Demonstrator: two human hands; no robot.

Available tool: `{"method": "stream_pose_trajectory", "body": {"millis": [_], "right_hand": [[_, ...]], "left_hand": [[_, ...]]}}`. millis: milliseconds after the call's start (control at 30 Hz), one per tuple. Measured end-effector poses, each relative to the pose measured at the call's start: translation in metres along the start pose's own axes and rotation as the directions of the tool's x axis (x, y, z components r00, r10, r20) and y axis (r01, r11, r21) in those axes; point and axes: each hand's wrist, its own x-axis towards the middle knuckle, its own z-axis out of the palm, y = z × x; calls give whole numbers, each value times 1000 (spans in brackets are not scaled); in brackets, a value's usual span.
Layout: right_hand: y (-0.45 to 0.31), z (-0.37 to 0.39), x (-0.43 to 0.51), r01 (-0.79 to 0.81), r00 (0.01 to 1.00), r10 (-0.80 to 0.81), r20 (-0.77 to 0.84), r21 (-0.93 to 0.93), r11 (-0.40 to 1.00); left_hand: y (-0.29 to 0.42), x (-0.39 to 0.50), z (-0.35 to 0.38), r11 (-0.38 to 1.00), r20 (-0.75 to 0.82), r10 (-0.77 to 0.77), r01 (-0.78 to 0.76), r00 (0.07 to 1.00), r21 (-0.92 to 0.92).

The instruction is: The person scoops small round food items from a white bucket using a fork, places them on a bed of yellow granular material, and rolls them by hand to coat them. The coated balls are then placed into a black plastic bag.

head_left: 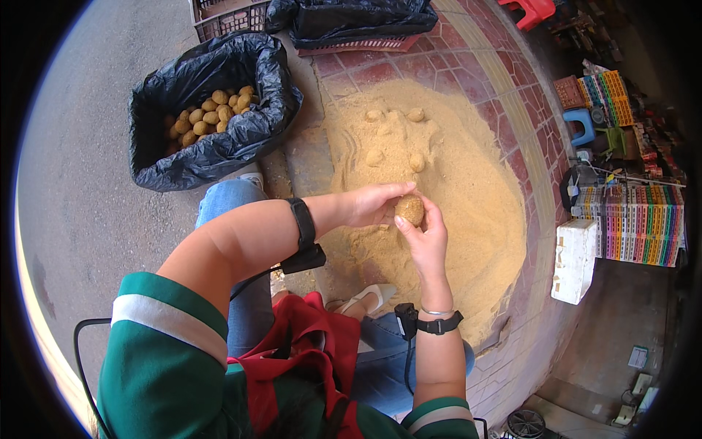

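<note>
An egg (409, 209) coated in tan grains is held between my two hands, above a spread-out pile of tan sawdust or husk (471, 219). My right hand (430, 241) grips it with the thumb on the near side and fingers along the right. Against its left side rests my left hand (370, 206), palm partly hidden, its fingers reaching over the far end. Just beyond my hands, several similar egg-shaped pieces (417, 162) lie partly sunk in the pile. On the left, a crate lined with a black plastic bag (214, 159) contains many coated eggs (210, 117).
A second bag-lined crate (362, 27) and a dark plastic crate (233, 19) stand at the far side. Red paving (417, 68) borders the pile. To the right are a white foam box (573, 260), stacked colourful crates (630, 222) and a blue stool (579, 125).
</note>
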Motion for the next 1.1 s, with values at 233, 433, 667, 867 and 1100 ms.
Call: {"method": "stream_pose_trajectory", "body": {"millis": [233, 433, 667, 867, 1100], "right_hand": [[5, 0, -1, 37, 999, -46, -29, -248, 968], [5, 1, -1, 26, 999, -36, -28, -280, 960], [4, 0, 0, -26, 999, 25, -39, -31, 999], [9, -4, 2, -97, 985, 105, -135, 65, 993], [11, 6, -6, 10, 997, -47, -68, -470, 882]], "left_hand": [[2, 1, -1, 989, 1, 14, -14, 1000, 148], [3, 1, 0, 974, -1, 13, -13, 1000, 226], [0, 2, -3, 999, -2, -38, 38, 999, 34], [-14, 2, 2, 998, -23, -40, 41, 999, 38], [-20, -5, 10, 999, -122, 46, -44, 991, 17]]}}
